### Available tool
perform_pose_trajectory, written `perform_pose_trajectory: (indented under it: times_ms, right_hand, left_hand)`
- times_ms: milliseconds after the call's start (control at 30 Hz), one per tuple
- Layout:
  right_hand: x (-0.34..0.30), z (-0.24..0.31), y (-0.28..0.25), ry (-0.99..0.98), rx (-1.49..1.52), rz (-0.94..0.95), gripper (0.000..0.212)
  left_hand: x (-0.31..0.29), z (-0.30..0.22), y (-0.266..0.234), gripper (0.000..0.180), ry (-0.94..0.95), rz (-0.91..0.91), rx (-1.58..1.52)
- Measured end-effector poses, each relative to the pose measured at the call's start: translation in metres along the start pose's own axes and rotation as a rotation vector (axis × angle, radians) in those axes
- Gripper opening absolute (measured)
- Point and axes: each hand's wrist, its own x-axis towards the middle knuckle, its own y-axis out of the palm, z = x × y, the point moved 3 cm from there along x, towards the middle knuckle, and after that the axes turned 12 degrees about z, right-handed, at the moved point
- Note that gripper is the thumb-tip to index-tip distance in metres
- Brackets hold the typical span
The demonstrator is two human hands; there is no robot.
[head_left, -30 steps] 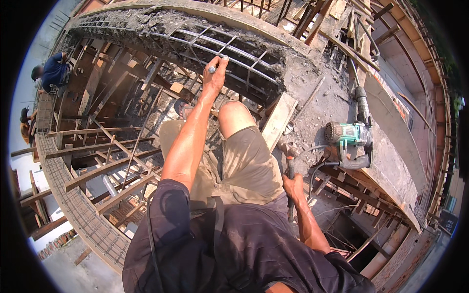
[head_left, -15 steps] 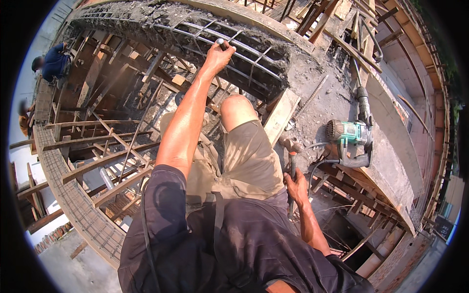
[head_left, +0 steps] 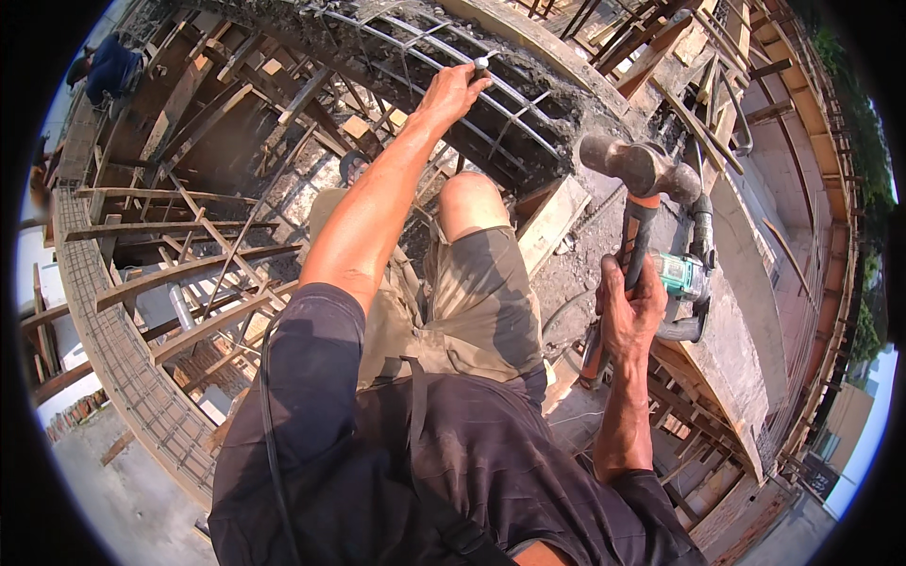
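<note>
My left arm reaches forward, and my left hand (head_left: pixel 450 94) is closed around a short metal chisel (head_left: pixel 481 68) whose round top end sticks out above the fist. It stands at the exposed rebar (head_left: pixel 425 47) of a broken-open concrete beam; the chisel's lower end is hidden. On the right, my right hand (head_left: pixel 634 300) grips the handle of a sledgehammer (head_left: pixel 644 168), its worn steel head held up above the concrete slab. Behind that hand lies a teal demolition hammer drill (head_left: pixel 681 278), partly covered by the hand and sledgehammer.
Wooden beams and props (head_left: pixel 179 283) criss-cross an open drop at left. A curved formwork strip with rebar mesh (head_left: pixel 123 349) runs along it. A plank (head_left: pixel 555 222) lies by my knee, with rubble (head_left: pixel 576 241) nearby. Another person (head_left: pixel 113 71) crouches at far left.
My right hand has raised the sledgehammer from beside my hip to above the slab. The left hand stays on the chisel at the rebar; the view has shifted a little.
</note>
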Motion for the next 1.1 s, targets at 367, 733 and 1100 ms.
perform_pose_trajectory:
  times_ms: [367,733,1100]
  right_hand:
    - [0.162,0.029,0.098,0.099,-0.422,0.222,0.028]
    - [0.126,0.192,0.067,-0.568,0.209,-0.041,0.041]
    - [0.134,0.056,0.106,0.198,-0.337,0.329,0.042]
  left_hand:
    - [0.017,-0.009,0.02,0.027,0.065,0.024,-0.075]
    - [0.012,0.0,0.002,0.03,0.001,0.105,0.021]
    - [0.013,0.002,0.01,0.038,-0.139,0.087,-0.196]
